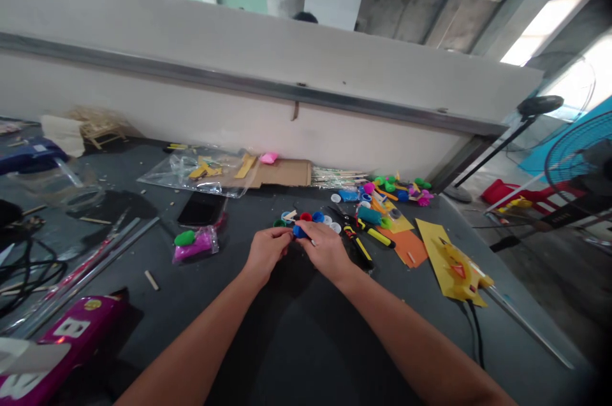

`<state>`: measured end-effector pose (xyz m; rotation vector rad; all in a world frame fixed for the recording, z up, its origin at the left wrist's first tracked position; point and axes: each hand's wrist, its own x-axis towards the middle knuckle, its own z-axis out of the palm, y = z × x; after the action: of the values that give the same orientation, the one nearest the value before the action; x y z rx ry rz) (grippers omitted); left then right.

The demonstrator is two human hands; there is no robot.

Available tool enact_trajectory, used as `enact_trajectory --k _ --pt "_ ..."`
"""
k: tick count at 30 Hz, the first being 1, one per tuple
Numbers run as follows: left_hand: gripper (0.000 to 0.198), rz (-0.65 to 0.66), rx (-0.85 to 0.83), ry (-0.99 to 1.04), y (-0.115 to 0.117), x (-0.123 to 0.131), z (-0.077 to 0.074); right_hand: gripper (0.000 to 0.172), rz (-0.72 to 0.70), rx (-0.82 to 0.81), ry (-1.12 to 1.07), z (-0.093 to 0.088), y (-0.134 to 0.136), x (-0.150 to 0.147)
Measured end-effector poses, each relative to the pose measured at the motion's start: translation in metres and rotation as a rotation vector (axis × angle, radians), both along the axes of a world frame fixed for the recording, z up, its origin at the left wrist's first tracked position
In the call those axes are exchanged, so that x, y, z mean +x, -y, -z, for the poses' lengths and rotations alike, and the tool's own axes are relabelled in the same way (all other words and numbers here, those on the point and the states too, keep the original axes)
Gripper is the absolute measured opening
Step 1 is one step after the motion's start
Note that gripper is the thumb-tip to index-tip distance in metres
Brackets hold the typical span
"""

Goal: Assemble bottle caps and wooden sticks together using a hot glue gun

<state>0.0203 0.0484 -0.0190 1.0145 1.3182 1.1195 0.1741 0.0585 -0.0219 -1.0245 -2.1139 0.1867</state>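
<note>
The fingers (313, 230) of the right hand (331, 252) pinch a small blue piece (299, 232). The piece is located between the two hands, above the dark tabletop (287, 336), on the near side of a group of small cups. The fingers of the left hand (266, 255) are drawn together, with their tips just beside the blue piece; whether they grip it or another small part cannot be told. Both forearms extend forward from the near edge of the view.

The cup group includes a green cup (279, 224), a red cup (306, 217) and a blue cup (318, 217). A pale stick (289, 220) lies at the left part of the group. A white cup (335, 227) is positioned near the right hand.

To the right of this hand lie pliers (358, 245) with black and yellow handles. Further right are an orange sheet (414, 253), a yellow sheet (429, 235) and, resting on the latter, a yellow glue gun (466, 272) with a dark cord (478, 336).

To the left of the left hand lies a clear packet with purple contents (201, 244); a green lump (184, 238) rests on it. A dark phone (197, 210) lies just behind the packet. At the rear, a clear bag (167, 173), a cardboard piece (289, 172) and a bundle of thin sticks (337, 178) lie before the white partition (373, 138).
</note>
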Motion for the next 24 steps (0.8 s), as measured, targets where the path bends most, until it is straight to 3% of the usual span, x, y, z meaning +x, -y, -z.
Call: enact_trajectory --k 10,19,24 --pt "0.034 0.083 -0.008 0.045 0.0029 -0.0031 -0.0004 0.035 0.024 -0.01 -0.055 0.0028 -0.0005 0.0023" --pt "0.021 0.108 -0.053 0.172 -0.001 -0.0075 -0.0015 0.034 -0.016 0.048 0.076 -0.0025 0.0036 -0.0016" --pt "0.023 0.093 -0.026 0.111 0.0005 -0.0045 0.002 0.031 0.049 -0.092 -0.072 -0.0004 0.0022 -0.0043"
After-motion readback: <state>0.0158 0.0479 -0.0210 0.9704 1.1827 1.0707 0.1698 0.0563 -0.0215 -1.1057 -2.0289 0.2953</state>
